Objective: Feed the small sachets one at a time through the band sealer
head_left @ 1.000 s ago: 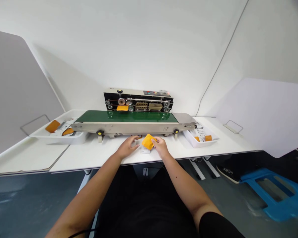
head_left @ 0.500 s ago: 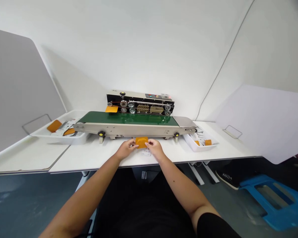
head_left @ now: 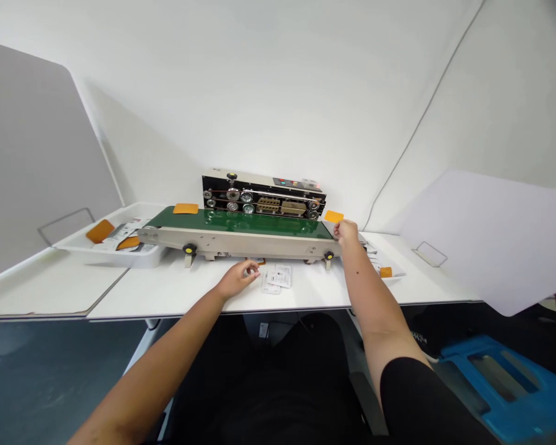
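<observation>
My left hand point(head_left: 240, 278) hovers between the table's front edge point(head_left: 167, 292) and the green belt point(head_left: 259, 221), fingers loosely parted, just beside white printed packets point(head_left: 280, 276). My right hand point(head_left: 346, 231), the nearer one, reaches the belt's right end; the orange packet point(head_left: 333, 217) is just past its curled fingertips, long side running left to right. Whether they pinch it, I can't tell. Further right, the table stretches beyond the white tray point(head_left: 393, 277).
</observation>
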Available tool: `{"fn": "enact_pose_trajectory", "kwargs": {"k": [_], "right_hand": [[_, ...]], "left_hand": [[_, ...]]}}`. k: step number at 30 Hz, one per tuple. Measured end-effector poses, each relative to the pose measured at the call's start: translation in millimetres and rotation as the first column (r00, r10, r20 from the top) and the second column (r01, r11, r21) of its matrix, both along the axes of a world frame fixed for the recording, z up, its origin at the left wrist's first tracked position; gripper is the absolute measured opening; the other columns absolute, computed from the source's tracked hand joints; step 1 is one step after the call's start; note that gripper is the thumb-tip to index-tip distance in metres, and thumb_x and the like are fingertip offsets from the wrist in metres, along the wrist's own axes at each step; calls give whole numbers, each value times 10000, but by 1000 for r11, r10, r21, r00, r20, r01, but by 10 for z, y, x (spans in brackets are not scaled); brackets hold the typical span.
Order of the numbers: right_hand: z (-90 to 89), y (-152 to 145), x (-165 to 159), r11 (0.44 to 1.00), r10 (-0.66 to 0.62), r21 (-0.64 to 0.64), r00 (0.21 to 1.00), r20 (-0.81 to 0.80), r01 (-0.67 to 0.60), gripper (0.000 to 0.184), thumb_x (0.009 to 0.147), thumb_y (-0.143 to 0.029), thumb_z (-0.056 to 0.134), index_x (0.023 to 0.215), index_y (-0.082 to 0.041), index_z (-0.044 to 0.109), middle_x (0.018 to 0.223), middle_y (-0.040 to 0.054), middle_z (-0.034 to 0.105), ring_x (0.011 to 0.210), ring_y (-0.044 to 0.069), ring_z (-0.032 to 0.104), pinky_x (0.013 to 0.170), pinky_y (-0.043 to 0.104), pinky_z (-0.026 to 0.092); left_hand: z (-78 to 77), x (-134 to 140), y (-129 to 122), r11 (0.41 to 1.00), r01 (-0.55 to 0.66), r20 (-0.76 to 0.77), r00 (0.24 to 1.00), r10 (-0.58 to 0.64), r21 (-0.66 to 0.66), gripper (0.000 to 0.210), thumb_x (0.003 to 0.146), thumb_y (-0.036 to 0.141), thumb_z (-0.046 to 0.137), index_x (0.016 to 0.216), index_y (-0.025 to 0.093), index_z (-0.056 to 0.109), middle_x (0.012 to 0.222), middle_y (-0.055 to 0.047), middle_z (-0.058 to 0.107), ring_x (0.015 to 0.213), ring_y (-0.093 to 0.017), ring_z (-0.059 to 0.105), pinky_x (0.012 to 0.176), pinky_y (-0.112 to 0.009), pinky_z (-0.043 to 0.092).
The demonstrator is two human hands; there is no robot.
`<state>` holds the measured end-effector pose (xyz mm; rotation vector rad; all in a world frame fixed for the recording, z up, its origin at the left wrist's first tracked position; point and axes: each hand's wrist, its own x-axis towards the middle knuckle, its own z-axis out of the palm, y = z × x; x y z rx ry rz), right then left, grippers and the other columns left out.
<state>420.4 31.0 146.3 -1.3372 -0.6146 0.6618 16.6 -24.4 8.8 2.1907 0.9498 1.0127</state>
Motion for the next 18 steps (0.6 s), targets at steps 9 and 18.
{"fn": "enact_pose_trajectory", "kwargs": {"k": [9,18], "right_hand": [[32,338,-151,973,185,-126,981,-62,-192,227,750,-20,587,681,-191,454,450,-69,432,336,43,341,315,130,200],[14,495,-359,990,129,-59,991,19,-128,178,758,-78,641,696,-185,512,467,-45,471,387,75,423,343,156,291]], "left_hand": [[38,3,-22,1000,-4,-27,1000,3,-3,232,891,392,588,1015,206,647,998,-49,705,889,-201,622,779,-307,497],[14,1,20,1000,-21,-43,999,22,17,267,901,437,576,1010,204,650,990,-48,707,856,-196,605,804,-319,499]]}}
